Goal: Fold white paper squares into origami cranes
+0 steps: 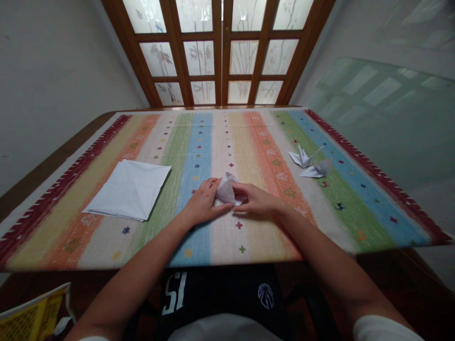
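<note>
The left hand (202,203) and right hand (256,200) pinch a folded white paper (225,192) between their fingers, apparently steadying its creases; a paper crane (301,158) lies beyond it, rightward.

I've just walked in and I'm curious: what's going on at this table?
A person is using both bare hands on a small folded piece of white paper, with the left hand and right hand holding it from either side. The hands are just above a multicoloured striped tablecloth. To the left lies a creased square of white paper. To the right sit a white paper origami crane and a second folded white paper bird.
</note>
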Available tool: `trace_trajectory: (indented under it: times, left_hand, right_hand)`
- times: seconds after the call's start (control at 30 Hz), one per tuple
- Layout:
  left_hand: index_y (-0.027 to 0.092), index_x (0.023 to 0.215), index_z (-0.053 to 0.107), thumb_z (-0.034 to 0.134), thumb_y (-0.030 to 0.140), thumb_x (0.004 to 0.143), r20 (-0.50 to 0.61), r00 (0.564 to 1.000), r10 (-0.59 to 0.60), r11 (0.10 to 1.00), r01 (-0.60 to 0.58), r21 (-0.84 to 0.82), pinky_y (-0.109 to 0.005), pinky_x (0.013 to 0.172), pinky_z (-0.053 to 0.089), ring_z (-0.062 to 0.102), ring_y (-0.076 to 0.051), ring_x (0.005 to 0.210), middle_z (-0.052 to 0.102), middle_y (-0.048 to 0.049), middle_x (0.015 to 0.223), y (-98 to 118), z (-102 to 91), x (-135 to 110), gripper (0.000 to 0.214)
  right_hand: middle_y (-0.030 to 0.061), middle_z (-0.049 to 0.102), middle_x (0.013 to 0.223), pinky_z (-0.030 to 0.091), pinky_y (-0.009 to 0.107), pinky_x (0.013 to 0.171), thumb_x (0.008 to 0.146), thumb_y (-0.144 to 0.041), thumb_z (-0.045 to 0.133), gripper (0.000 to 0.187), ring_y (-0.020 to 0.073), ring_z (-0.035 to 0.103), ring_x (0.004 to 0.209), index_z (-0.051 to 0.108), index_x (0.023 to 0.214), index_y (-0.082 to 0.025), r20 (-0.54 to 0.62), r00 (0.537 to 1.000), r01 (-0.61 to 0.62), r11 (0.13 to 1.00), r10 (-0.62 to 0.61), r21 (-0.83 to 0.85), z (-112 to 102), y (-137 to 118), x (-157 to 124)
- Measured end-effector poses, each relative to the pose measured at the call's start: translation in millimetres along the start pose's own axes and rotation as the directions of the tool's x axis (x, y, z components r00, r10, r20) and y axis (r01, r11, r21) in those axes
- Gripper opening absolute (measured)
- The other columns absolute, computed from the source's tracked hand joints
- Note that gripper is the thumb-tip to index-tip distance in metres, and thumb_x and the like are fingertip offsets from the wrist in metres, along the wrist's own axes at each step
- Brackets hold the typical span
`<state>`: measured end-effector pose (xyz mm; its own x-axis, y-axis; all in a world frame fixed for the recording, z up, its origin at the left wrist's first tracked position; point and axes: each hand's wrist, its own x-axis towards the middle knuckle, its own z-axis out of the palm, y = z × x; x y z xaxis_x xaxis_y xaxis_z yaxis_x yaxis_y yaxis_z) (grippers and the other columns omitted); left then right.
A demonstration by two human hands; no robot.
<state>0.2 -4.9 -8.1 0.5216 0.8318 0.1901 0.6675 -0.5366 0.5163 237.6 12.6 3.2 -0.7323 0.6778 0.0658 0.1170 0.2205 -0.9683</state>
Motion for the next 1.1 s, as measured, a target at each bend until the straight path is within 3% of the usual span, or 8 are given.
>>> trace_trajectory:
  times: [0.23, 0.37, 0.5, 0.63, 0.87, 1.1]
  left_hand:
    - [0.023, 0.16, 0.044, 0.069, 0.05, 0.099, 0.0, 1.0, 0.011, 1.0, -0.011, 0.027, -0.056, 0.122, 0.046, 0.054, -0.037, 0.142, 0.056, -0.0175, 0.153, -0.3, 2.5, -0.4, 0.071]
    - [0.02, 0.16, 0.043, 0.067, 0.05, 0.099, 0.013, 1.0, 0.018, 0.999, -0.019, 0.049, -0.056, 0.124, 0.045, 0.053, -0.038, 0.143, 0.055, -0.0194, 0.154, 1.6, 3.3, -0.2, 0.072]
    - [0.018, 0.158, 0.044, 0.063, 0.044, 0.1, -0.002, 1.0, 0.008, 0.998, -0.008, 0.056, -0.057, 0.123, 0.045, 0.054, -0.036, 0.142, 0.056, -0.0193, 0.153, 2.8, 3.1, 0.2, 0.066]
    - [0.02, 0.16, 0.043, 0.063, 0.038, 0.097, -0.001, 1.0, 0.007, 0.998, -0.007, 0.055, -0.057, 0.124, 0.045, 0.053, -0.036, 0.144, 0.056, -0.0182, 0.155, 3.9, 1.8, -0.3, 0.069]
    - [0.014, 0.16, 0.043, 0.062, 0.036, 0.094, 0.017, 1.0, 0.011, 0.997, -0.012, 0.08, -0.057, 0.125, 0.044, 0.054, -0.037, 0.141, 0.056, -0.0204, 0.155, 8.1, 0.6, -1.1, 0.072]
    - [0.013, 0.162, 0.041, 0.064, 0.041, 0.096, 0.035, 0.999, 0.021, 0.995, -0.025, 0.094, -0.058, 0.121, 0.046, 0.054, -0.038, 0.138, 0.058, -0.0216, 0.151, 7.7, 2.5, -1.2, 0.075]
  right_hand:
    - [0.0024, 0.074, 0.092, 0.055, 0.032, 0.081, 0.091, -0.022, 0.07, 0.003, 0.0186, 0.067, 0.084, 0.072, 0.093, -0.021, -0.104, 0.994, -0.034, 0.974, 0.011, -0.223, 0.4, 2.4, 0.3]
    - [0.0014, 0.071, 0.083, 0.053, 0.032, 0.076, 0.092, -0.017, 0.066, 0.012, 0.017, 0.064, 0.076, 0.066, 0.081, -0.021, -0.169, 0.984, -0.01, 0.937, -0.052, -0.349, 4.4, 2.6, 3.6]
    - [0.0045, 0.073, 0.094, 0.054, 0.033, 0.079, 0.092, -0.022, 0.071, 0.004, 0.0186, 0.067, 0.082, 0.068, 0.094, -0.021, -0.186, 0.974, 0.061, 0.944, -0.127, -0.325, 3.4, 2.3, 2.9]
    - [0.0056, 0.072, 0.103, 0.054, 0.034, 0.078, 0.086, -0.025, 0.08, 0.029, 0.0199, 0.066, 0.084, 0.065, 0.111, -0.023, -0.171, 0.972, 0.099, 0.94, -0.162, -0.327, -1.2, 3.8, -0.5]
    - [0.0027, 0.06, 0.097, 0.046, 0.035, 0.077, 0.08, -0.016, 0.076, 0.031, 0.0208, 0.056, 0.084, 0.053, 0.097, -0.025, -0.336, 0.919, -0.005, 0.847, -0.206, -0.532, 3.6, 12.9, 4.7]
    - [0.0079, 0.061, 0.119, 0.047, 0.032, 0.071, 0.076, -0.001, 0.062, 0.057, 0.0159, 0.053, 0.074, 0.061, 0.128, -0.024, -0.503, 0.829, -0.046, 0.868, -0.243, -0.495, 3.8, 20.1, 12.0]
